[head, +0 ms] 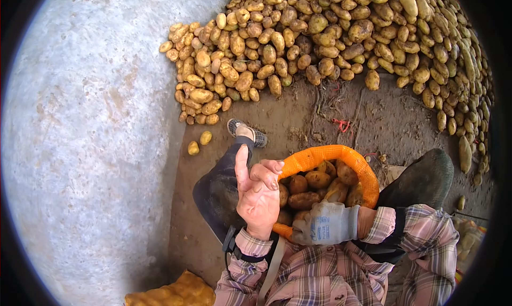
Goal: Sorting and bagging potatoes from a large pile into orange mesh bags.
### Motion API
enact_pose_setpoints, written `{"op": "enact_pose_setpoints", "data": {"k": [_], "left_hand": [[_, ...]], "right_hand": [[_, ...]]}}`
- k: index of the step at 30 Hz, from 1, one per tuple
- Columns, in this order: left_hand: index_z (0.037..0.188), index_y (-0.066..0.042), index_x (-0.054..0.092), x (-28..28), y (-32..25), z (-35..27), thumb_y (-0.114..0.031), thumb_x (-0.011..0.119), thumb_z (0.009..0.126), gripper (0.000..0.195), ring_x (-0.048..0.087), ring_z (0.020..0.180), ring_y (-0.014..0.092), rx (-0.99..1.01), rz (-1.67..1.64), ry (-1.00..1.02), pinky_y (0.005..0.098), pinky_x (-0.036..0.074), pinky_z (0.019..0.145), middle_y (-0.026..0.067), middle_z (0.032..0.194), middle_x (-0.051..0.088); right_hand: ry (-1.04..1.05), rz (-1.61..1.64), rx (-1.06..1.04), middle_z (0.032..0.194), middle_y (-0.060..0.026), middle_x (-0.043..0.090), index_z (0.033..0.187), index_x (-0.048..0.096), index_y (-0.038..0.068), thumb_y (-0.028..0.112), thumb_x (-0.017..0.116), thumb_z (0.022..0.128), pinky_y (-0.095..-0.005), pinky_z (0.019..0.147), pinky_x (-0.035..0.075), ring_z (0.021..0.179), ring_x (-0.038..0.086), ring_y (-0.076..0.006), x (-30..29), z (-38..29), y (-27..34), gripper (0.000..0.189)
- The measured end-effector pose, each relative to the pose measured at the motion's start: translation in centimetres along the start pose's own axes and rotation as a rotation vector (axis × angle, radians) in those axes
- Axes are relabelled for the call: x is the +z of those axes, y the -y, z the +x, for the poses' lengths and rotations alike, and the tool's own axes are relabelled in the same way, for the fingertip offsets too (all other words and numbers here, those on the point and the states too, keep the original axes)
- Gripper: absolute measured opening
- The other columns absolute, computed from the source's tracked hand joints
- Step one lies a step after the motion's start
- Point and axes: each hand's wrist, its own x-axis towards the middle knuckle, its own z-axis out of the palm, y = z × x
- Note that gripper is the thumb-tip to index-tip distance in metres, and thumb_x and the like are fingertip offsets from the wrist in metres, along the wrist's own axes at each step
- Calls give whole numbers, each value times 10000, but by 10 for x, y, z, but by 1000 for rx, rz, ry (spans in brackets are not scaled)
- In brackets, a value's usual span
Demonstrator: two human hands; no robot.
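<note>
Between my legs stands an orange mesh bag (368, 178), its top rolled down into a thick ring. Potatoes (318, 179) fill its mouth. My left hand (258, 192) is bare and raised at the left side of the ring, palm up. Its index finger points away from me while the other fingers bend; I see nothing held in it, and whether the fingertips touch the ring is unclear. A grey work glove with blue print covers my right hand (324, 224). Its curled fingers close over the near part of the rolled rim, hiding that part.
A large heap of potatoes (280, 46) spreads across the far side and the right. Two loose potatoes (199, 142) lie near my shoe (256, 136). A pale wall (92, 126) bounds the left. A filled mesh bag (176, 292) is behind on the left. Red string (342, 124) lies on the floor.
</note>
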Motion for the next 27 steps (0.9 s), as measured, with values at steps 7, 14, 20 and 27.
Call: {"op": "enact_pose_setpoints", "data": {"k": [7,14,20,27], "left_hand": [[1620,-82,254,-4,-2,3,-132,631,887,826,563,1065,244,-34,-186,95,492,328,1155,30,880,611],[1607,-45,253,3,-4,1,-87,686,832,889,582,1035,238,-35,-134,23,497,369,1130,27,831,586],[1614,-35,216,1,-3,6,-63,667,807,924,591,1061,248,7,0,53,490,361,1141,50,860,604],[1607,-18,203,-10,5,10,-66,636,821,899,588,1105,252,74,169,36,473,355,1146,59,901,621]], "right_hand": [[29,33,39,776,-46,617,951,633,120,247,633,870,-407,486,544,646,693,-233,-2,-2,-5,151],[95,-9,67,841,-32,569,1043,603,170,254,615,900,-384,513,539,699,668,-211,-6,-3,-4,167],[-89,-9,59,812,-47,651,892,685,146,250,659,823,-436,578,571,696,700,-259,-5,-5,-4,127],[26,83,83,832,-74,656,963,647,115,244,625,865,-471,585,577,698,702,-297,-15,-3,-4,164]]}}
